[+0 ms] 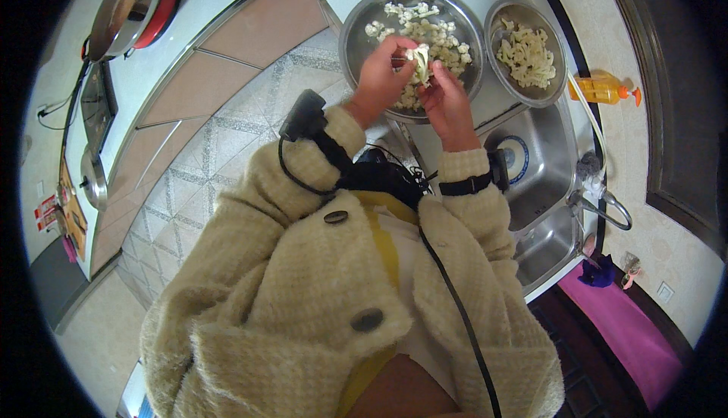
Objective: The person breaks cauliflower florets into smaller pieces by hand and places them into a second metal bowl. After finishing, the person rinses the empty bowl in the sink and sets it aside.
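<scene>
My left hand (382,77) grips a piece of cauliflower (420,61) between thumb and fingers, its pale stem hanging down. From the other side, the thumb and fingertips of my right hand (448,98) hold the lower end of the same piece. Both hands are over a wide stainless steel bowl (354,37), partly hiding its near side. Small white cauliflower florets (443,37) lie scattered inside it. To its right stands a smaller metal bowl (493,80) with a heap of cut cauliflower stem pieces (526,57).
A double steel sink (546,173) with a curved faucet (617,213) lies to the right, a blue-rimmed plate (518,159) in one basin. Behind it stands an orange pump bottle (606,89). At the left, a pan (116,26) rests on a red-edged base, beside a pot lid (94,179).
</scene>
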Motion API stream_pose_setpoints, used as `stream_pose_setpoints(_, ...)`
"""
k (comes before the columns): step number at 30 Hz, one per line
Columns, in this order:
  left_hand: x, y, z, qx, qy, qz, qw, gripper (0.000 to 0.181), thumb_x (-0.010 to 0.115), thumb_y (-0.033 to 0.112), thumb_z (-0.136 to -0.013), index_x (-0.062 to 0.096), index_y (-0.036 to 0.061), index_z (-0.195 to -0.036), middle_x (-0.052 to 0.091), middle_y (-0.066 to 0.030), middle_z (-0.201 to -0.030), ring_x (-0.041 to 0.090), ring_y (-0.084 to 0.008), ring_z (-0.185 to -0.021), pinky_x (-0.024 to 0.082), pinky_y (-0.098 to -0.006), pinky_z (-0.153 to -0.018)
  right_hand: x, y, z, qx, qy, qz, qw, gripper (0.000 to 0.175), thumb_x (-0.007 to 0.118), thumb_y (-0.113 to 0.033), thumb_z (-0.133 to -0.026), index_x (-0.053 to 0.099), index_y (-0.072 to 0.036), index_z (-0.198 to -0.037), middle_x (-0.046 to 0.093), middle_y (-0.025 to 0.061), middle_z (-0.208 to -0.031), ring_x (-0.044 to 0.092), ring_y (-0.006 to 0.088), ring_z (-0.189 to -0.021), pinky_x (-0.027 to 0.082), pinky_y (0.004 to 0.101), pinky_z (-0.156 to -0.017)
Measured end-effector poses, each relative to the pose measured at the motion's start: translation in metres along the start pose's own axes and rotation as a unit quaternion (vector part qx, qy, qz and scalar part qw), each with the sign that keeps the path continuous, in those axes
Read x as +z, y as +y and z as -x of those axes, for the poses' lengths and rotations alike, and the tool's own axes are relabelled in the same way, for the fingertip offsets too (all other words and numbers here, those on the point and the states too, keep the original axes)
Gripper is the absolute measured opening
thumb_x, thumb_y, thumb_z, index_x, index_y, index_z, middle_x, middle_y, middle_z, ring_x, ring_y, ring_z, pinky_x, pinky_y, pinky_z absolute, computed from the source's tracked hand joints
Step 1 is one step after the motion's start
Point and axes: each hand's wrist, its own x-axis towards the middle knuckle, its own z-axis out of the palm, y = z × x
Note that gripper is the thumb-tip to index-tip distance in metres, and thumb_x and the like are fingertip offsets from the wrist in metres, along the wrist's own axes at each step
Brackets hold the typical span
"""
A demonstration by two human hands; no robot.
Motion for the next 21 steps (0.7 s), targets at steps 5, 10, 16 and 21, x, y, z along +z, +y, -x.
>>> stream_pose_setpoints(5,-0.001,0.001,0.003,0.030,-0.036,-0.043,0.998,0.028,0.063,0.002,-0.083,0.054,0.0049,-0.109,0.064,-0.0095,-0.099,0.063,-0.0177,-0.087,0.053,-0.0299,-0.076,-0.006,0.002,0.000,0.018,0.017,0.086,0.996,0.015,0.060,-0.014,-0.090,0.061,-0.009,-0.104,0.060,-0.0003,-0.096,0.057,0.0097,-0.084,0.050,0.0247,-0.071)
stream_pose_setpoints(10,-0.005,-0.011,0.005,-0.045,0.029,0.035,0.998,0.024,0.063,0.008,-0.084,0.057,0.0050,-0.107,0.064,-0.0089,-0.094,0.063,-0.0176,-0.083,0.053,-0.0298,-0.074,-0.032,-0.011,-0.006,-0.017,0.039,0.044,0.998,0.016,0.060,-0.015,-0.090,0.060,-0.008,-0.104,0.060,0.0009,-0.098,0.057,0.0114,-0.085,0.049,0.0249,-0.072)
stream_pose_setpoints(16,-0.037,-0.030,0.016,-0.092,-0.045,-0.170,0.980,0.021,0.064,0.022,-0.086,0.063,0.0025,-0.094,0.067,-0.0120,-0.089,0.067,-0.0236,-0.080,0.053,-0.0329,-0.072,-0.078,-0.084,-0.029,-0.171,0.124,-0.136,0.968,0.020,0.058,-0.012,-0.091,0.057,-0.002,-0.108,0.061,0.0074,-0.100,0.059,0.0150,-0.087,0.052,0.0264,-0.072)
stream_pose_setpoints(21,-0.047,-0.037,0.003,0.067,-0.037,-0.319,0.945,0.022,0.062,0.011,-0.079,0.059,0.0043,-0.100,0.060,-0.0151,-0.097,0.060,-0.0342,-0.091,0.050,-0.0422,-0.077,-0.104,-0.104,-0.036,-0.320,0.202,0.035,0.925,0.026,0.056,-0.008,-0.091,0.053,0.001,-0.116,0.062,0.0106,-0.106,0.061,0.0163,-0.087,0.053,0.0288,-0.077)
